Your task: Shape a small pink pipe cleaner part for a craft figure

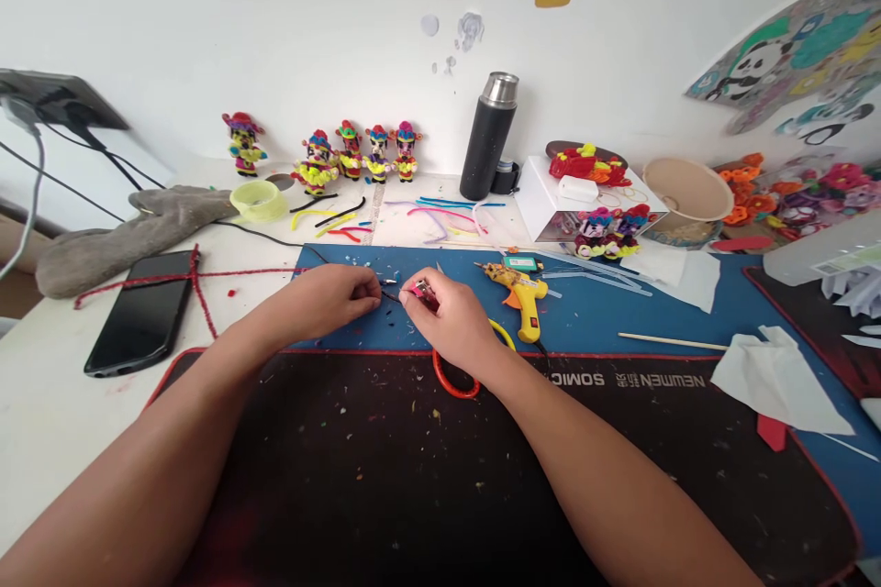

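My left hand [334,303] is closed in a pinch over the blue mat, on one end of a thin black strand [390,296], perhaps a black pipe cleaner. The strand stretches to the fingertips of my right hand [446,312]. Closed in that right hand is a small pink-and-dark thing [424,293], mostly covered by the fingers. Under the right hand show the red and yellow handle loops of scissors [454,385], apparently untouched. A small metal-tipped object [387,282] lies by my left fingertips, among dark scraps.
Right of my hands lies a yellow glue gun [523,298]. Behind stand a black thermos [487,138], several small figures [317,160] and loose pipe cleaners [440,213]. At left are a phone [148,316] and a red cord [138,280]; at right, a wooden stick [671,341] and tissue [777,376].
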The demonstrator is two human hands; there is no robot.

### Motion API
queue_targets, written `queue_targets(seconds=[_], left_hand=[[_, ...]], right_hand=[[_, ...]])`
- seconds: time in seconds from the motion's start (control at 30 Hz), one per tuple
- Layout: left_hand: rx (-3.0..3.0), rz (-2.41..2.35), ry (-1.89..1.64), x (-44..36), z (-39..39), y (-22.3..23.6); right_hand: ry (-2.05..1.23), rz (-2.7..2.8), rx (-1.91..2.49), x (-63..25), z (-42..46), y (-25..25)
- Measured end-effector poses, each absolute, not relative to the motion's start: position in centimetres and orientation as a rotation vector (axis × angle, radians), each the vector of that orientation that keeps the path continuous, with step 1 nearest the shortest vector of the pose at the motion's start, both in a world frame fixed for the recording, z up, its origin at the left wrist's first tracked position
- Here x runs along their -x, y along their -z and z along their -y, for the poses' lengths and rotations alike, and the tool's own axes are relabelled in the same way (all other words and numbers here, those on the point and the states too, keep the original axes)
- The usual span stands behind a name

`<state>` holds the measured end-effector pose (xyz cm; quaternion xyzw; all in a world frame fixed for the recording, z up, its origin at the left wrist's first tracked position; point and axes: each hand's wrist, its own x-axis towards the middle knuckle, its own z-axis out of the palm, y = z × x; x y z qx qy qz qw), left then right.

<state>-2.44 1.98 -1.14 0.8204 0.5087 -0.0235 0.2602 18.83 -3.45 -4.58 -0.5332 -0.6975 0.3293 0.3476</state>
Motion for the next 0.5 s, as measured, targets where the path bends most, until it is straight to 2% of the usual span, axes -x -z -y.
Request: queue_targets(seconds=[0.5], left_hand=[[-2.221, -1.253, 0.005, 2.55, -2.27, 1.52]], right_hand=[[-0.845, 1.780, 1.395, -18.82, 3.35, 4.79]])
